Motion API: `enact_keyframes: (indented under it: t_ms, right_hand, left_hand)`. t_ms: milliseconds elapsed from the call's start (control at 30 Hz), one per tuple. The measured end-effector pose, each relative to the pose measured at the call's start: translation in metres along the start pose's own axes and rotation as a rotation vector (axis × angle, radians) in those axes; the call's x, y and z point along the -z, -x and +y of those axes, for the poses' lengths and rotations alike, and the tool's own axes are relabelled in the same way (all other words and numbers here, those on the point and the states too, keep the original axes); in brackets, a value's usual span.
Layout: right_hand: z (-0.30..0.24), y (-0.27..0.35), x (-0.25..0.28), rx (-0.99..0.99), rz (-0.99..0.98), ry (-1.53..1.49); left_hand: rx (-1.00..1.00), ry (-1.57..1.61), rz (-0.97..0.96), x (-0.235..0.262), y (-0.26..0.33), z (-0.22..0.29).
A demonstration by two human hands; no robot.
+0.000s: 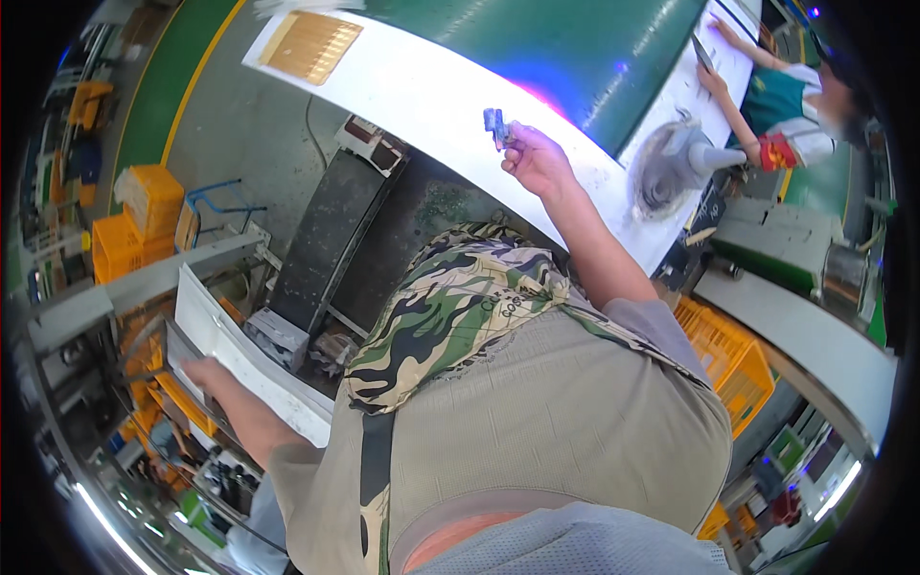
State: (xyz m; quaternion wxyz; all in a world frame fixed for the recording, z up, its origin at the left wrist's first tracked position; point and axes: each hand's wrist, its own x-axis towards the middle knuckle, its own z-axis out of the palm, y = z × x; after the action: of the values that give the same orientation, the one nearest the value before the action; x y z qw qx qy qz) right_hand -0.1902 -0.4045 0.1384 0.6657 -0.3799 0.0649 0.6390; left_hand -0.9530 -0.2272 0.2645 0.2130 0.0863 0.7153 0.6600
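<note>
My right hand [539, 161] is raised over the white worktop [422, 77]. Its thumb and fingers pinch a small blue-grey part [495, 125], apparently metal with a blocky end; its exact kind does not show. Out to the left, my left hand [203, 376] reaches down beside a white sloping panel [225, 335] and a grey frame. The fingers there are small and blurred, so what they touch, if anything, cannot be made out.
A green conveyor belt [537, 43] runs beyond the worktop, with a ribbed tan cardboard piece [311, 48] at its far left. A grey lamp-like fixture [671, 163] stands at right. Beyond it, a co-worker [776, 101] handles a dark slim piece. Yellow crates [144, 220] stand left.
</note>
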Motion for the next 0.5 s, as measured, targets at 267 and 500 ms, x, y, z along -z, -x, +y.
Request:
enact_keyframes:
  t_ms: [267,500]
  right_hand:
    - [-0.019,0.031,0.05,0.085,0.055,-0.088]
    - [-0.019,0.066,0.091,0.121,0.12,-0.095]
  left_hand:
    - [0.182,-0.325,-1.036,-0.166,0.189,-0.162]
    - [0.469,-0.729,-1.525,-0.155,0.451,-0.256]
